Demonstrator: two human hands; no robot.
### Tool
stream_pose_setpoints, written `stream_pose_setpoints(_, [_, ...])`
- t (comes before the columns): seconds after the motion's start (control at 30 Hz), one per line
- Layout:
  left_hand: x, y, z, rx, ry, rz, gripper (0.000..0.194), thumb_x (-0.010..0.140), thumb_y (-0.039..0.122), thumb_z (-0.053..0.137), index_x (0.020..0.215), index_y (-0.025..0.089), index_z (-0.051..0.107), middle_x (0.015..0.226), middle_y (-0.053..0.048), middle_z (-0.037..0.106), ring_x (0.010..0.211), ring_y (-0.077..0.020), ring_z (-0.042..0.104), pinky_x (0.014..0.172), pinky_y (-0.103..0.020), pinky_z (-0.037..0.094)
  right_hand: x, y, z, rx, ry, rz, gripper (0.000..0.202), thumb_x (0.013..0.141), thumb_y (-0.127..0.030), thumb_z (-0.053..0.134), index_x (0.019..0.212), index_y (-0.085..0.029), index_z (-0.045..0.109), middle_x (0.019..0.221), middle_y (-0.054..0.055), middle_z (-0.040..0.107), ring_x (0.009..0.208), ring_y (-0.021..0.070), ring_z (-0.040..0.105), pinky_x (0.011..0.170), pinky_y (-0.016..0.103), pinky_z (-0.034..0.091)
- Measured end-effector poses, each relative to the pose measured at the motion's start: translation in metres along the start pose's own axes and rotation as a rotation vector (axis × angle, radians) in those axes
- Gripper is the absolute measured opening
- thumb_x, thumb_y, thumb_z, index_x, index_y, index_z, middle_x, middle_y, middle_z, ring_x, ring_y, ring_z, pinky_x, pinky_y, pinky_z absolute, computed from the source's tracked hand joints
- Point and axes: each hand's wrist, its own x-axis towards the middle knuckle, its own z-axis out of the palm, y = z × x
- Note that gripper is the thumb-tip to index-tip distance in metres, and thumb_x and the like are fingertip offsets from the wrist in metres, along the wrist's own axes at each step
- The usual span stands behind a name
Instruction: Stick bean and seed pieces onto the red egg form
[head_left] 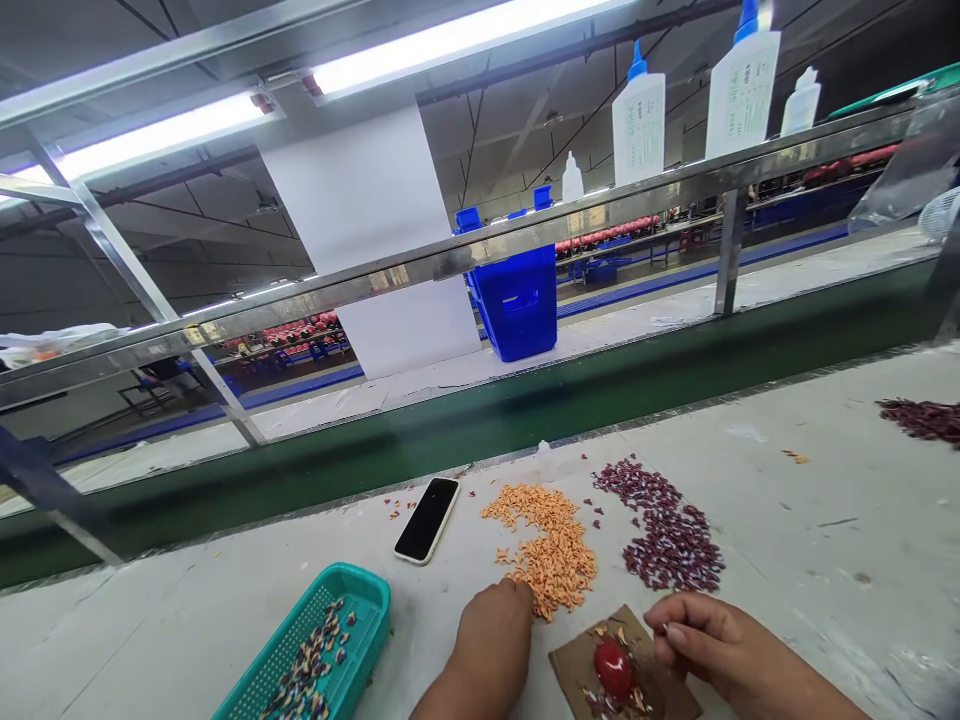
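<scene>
Worktop (pixel 825 480) seen from the near edge. Left hand (pixel 491 640), fingers curled under, touches the near rim of the orange bead heap (pixel 547 545); whether it grips a bead cannot be told. Right hand (pixel 712 645), fingertips pinched together, hovers at the right edge of the cardboard piece (pixel 585 665) carrying a red bead (pixel 613 668). Maroon bead heap (pixel 671 535) lies just beyond; teal basket (pixel 352 600) and phone (pixel 427 519) lie left. Bare surface extends right.
</scene>
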Motion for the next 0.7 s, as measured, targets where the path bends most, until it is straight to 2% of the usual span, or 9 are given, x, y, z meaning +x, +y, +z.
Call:
stream_pose_setpoints(0.1, [0.003,-0.001,-0.001,-0.029,0.003,-0.010,0.036,0.079,0.002,0.036,0.097,0.010,0.066,0.096,-0.020,0.069,0.088,-0.0335,0.066,0.075,-0.044,0.049,-0.008,-0.009,0.013,0.139,-0.022,0.048,0.033,0.065,-0.047,0.079,0.071,-0.020,0.062,0.061,-0.001,0.067,0.059,0.0138,0.056,0.060,0.026,0.039])
stream_pose_setpoints(0.27, [-0.001,-0.005,-0.004,-0.191,0.073,-0.017,0.026,0.079,0.006,0.043,0.090,0.010,0.066,0.094,-0.020,0.068,0.090,-0.0346,0.064,0.079,-0.048,0.046,-0.013,-0.016,0.025,0.141,-0.048,0.032,0.035,0.066,-0.050,0.075,0.067,-0.020,0.056,0.061,-0.001,0.063,0.059,0.0153,0.055,0.061,0.027,0.039])
stream_pose_setpoints(0.37, [-0.009,-0.002,-0.002,-0.414,0.114,0.002,0.018,0.080,0.013,0.044,0.082,0.015,0.062,0.088,-0.012,0.069,0.085,-0.0272,0.065,0.077,-0.039,0.047,-0.010,-0.010,0.034,0.154,-0.115,0.023,0.036,0.066,-0.049,0.075,0.067,-0.020,0.055,0.062,-0.001,0.063,0.058,0.0147,0.054,0.058,0.026,0.037])
stream_pose_setpoints(0.47, [-0.017,0.009,0.009,-0.664,0.054,0.003,0.017,0.080,0.012,0.039,0.082,0.017,0.055,0.076,-0.004,0.068,0.063,-0.0158,0.063,0.057,-0.024,0.047,-0.005,-0.004,0.048,0.167,-0.237,0.030,0.035,0.066,-0.048,0.075,0.069,-0.020,0.055,0.064,-0.001,0.063,0.057,0.0129,0.053,0.055,0.024,0.033])
stream_pose_setpoints(0.53, [-0.022,0.015,0.020,-0.825,0.018,-0.005,0.016,0.079,0.010,0.038,0.081,0.017,0.052,0.068,-0.001,0.065,0.051,-0.0123,0.058,0.048,-0.021,0.043,-0.002,-0.001,0.059,0.154,-0.331,0.013,0.036,0.066,-0.049,0.075,0.070,-0.020,0.055,0.065,-0.001,0.063,0.058,0.0125,0.052,0.056,0.024,0.033])
stream_pose_setpoints(0.63, [-0.032,0.016,0.029,-1.118,0.066,0.052,0.005,0.074,0.017,0.053,0.070,0.017,0.053,0.060,0.001,0.057,0.053,-0.0111,0.051,0.050,-0.021,0.038,-0.001,0.001,0.074,0.089,-0.408,-0.001,0.040,0.063,-0.053,0.074,0.070,-0.020,0.053,0.062,-0.003,0.060,0.057,0.0122,0.052,0.059,0.024,0.035])
stream_pose_setpoints(0.7, [-0.041,0.011,0.028,-1.288,0.058,0.109,0.017,0.069,0.030,0.066,0.064,0.017,0.056,0.060,0.001,0.056,0.056,-0.0114,0.048,0.051,-0.021,0.034,-0.002,0.003,0.080,0.039,-0.405,0.009,0.041,0.063,-0.055,0.073,0.068,-0.021,0.051,0.059,-0.004,0.057,0.055,0.0111,0.050,0.058,0.024,0.034])
